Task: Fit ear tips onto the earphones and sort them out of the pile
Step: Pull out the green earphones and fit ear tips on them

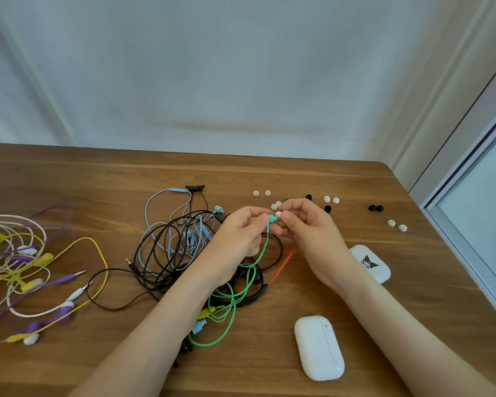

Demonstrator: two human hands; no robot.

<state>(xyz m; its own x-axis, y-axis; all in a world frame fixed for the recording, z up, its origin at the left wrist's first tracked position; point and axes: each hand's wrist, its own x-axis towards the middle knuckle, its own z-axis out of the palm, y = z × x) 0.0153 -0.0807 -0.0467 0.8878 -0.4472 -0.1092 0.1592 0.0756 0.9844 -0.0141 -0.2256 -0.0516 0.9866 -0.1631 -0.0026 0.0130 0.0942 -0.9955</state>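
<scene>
**Green earbud (272, 218) and white ear tip (278, 214) held over the pile (172, 247)**

I see the L hand (241, 233) pinching the green earbud btw thumb and fingers. Its green cable (232, 308) hangs down into the tangled pile at table centre. R hand (312, 233) pinches the white ear tip right against the bud; can't tell if it's seated. Both grips are closed tight, fingers curled. Loose white tips (261, 193) and black tips (375, 208) lie scattered on the wooden table (269, 173) beyond the hands. Yellow/purple earphones (26, 270) sit well apart at left. Plain white case (319, 347) is near my R forearm.
</scene>
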